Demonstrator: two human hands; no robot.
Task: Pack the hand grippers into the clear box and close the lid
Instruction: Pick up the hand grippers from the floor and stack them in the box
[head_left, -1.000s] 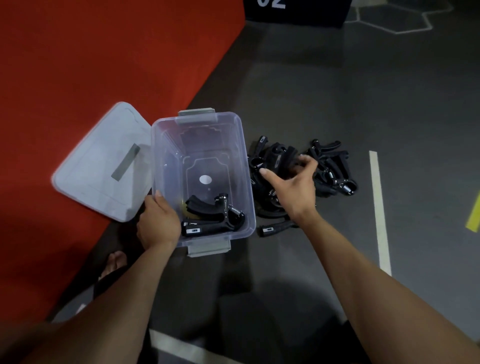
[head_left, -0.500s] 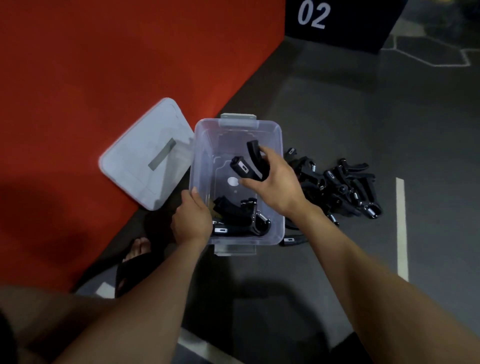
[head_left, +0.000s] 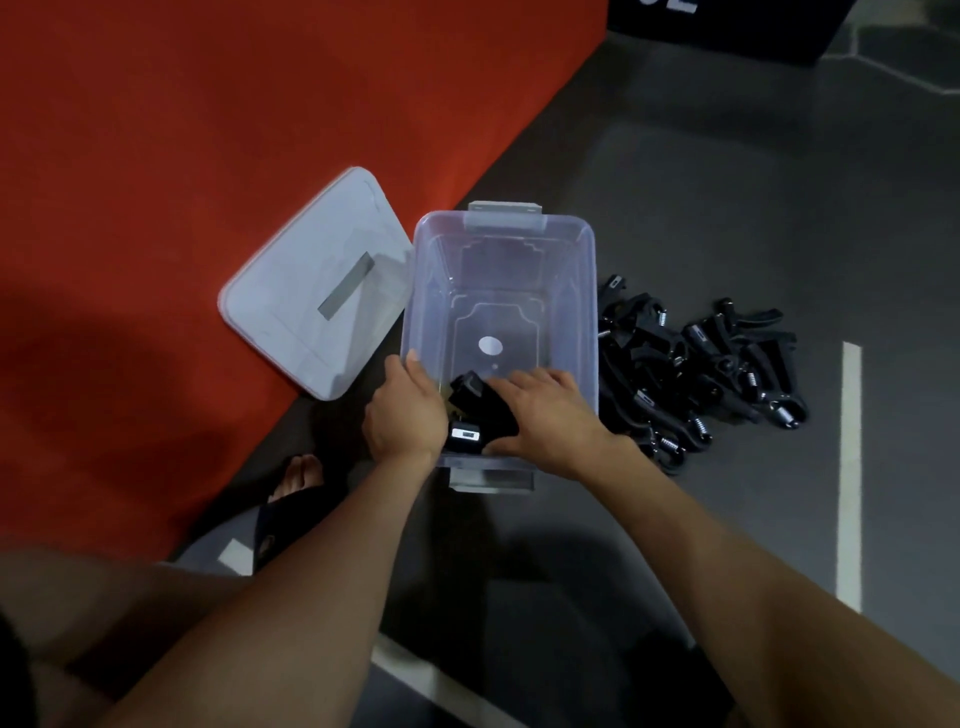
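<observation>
1. A red mat (head_left: 208, 156) covers the floor to the left; the rest is dark grey floor (head_left: 727, 182) with a white line (head_left: 851, 467) painted to the right.
2. The translucent flat plastic lid (head_left: 317, 283) lies off the box, partly on the red mat and touching the box's left wall, with a grey strip across its middle.
3. The clear rectangular plastic box (head_left: 501, 249) stands open on the grey floor, its long axis running away from the person, with a grey latch at the far end and another at the near end.
4. A heap of black spring hand grippers (head_left: 696, 374) lies on the floor just right of the box, handles pointing many ways.
5. Inside the box, at its near end, lie black hand grippers (head_left: 475, 410); one shows a small pale label facing up.
6. The left hand (head_left: 408, 410) holds the near left corner of the box, its grip curled over the rim.
7. The right hand (head_left: 545, 410) reaches over the near wall, fingers spread flat on the grippers inside, its grip loose and holding nothing.
8. A foot in a dark sandal (head_left: 298, 493) rests on the floor near the box's left corner.
</observation>
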